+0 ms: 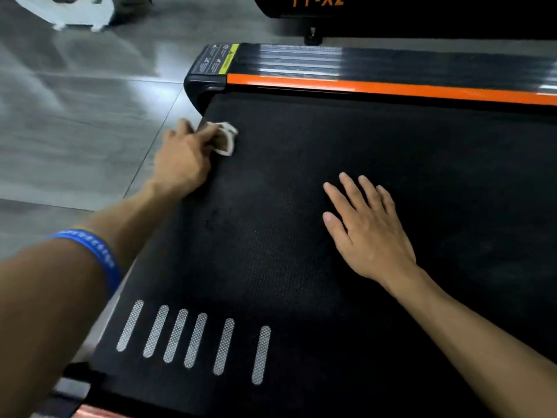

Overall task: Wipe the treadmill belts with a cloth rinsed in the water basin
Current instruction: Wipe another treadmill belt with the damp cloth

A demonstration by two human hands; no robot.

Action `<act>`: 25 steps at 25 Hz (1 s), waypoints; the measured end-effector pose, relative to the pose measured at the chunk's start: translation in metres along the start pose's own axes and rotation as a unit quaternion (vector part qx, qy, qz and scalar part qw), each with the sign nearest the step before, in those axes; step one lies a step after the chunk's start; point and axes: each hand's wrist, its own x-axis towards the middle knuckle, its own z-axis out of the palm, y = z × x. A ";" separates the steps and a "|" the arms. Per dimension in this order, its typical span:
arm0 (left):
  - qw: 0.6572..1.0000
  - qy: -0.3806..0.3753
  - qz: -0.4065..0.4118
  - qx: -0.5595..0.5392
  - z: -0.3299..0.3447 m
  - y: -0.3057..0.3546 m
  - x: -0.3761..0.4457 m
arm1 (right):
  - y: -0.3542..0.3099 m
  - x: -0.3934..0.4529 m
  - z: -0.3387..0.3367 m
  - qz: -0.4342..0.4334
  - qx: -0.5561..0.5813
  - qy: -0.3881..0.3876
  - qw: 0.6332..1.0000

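A: Right, start with the biggest thing in front of you — what is it?

B: You are looking down on a black treadmill belt [331,182] that fills most of the head view. An orange side stripe [391,90] runs along its far edge, with a ribbed black side rail [301,60] just beyond that. Grey floor tiles [75,116] lie to the left.

A: And your arms?

B: Your left forearm reaches in from the lower left, with a blue wristband [90,251] around it. Your right forearm comes in from the lower right.

A: What is each hand doing?

B: Your right hand [367,230] lies palm down over the middle of the belt, fingers straight and slightly spread, holding nothing; whether it presses the surface or sits just above it, I cannot tell. Your left hand [184,155] is at the belt's left edge, near the far corner, fingers curled round a small white cloth [226,138] that is bunched against the belt.

A: Anything smaller?

B: Six pale dotted stripes [193,336] are printed in a row on the near part of the belt. A warning label [215,58] with a yellow band sits on the rail's end cap. At the top, part of another dark machine shows orange lettering [319,0], cut off by the frame.
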 end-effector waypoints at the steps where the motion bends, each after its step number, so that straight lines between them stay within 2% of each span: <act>1: 0.999 -0.003 -0.043 -0.006 -0.003 -0.011 -0.002 | 0.000 0.000 0.000 0.001 -0.003 -0.001 1.000; 3: 0.997 -0.002 -0.074 -0.008 -0.004 -0.006 -0.005 | -0.002 0.001 0.000 0.002 -0.006 -0.003 1.000; 6: 1.000 0.008 0.025 -0.014 0.001 0.051 -0.024 | -0.002 0.001 0.000 0.002 -0.009 -0.006 1.000; 9: 0.992 -0.017 0.126 -0.003 0.010 0.120 -0.050 | -0.002 0.001 -0.001 0.001 -0.005 -0.007 1.000; 12: 0.986 -0.035 0.162 0.012 0.007 0.131 -0.052 | -0.001 0.000 -0.001 0.000 0.005 -0.002 1.000; 14: 0.990 -0.035 0.138 0.015 0.002 0.097 -0.046 | 0.000 0.000 -0.002 0.001 0.012 -0.011 1.000; 17: 0.999 -0.018 0.036 0.020 -0.005 0.029 -0.041 | -0.001 -0.001 -0.002 0.005 0.006 -0.008 1.000; 20: 0.999 -0.009 -0.042 0.012 -0.009 0.001 -0.043 | -0.001 0.000 -0.002 0.003 0.004 -0.012 1.000; 22: 0.999 -0.004 -0.041 0.005 -0.008 0.018 -0.050 | -0.002 0.001 -0.001 0.004 -0.006 -0.009 1.000; 25: 0.999 -0.012 0.048 -0.004 -0.003 0.085 -0.075 | -0.002 0.001 -0.002 0.003 -0.007 -0.007 1.000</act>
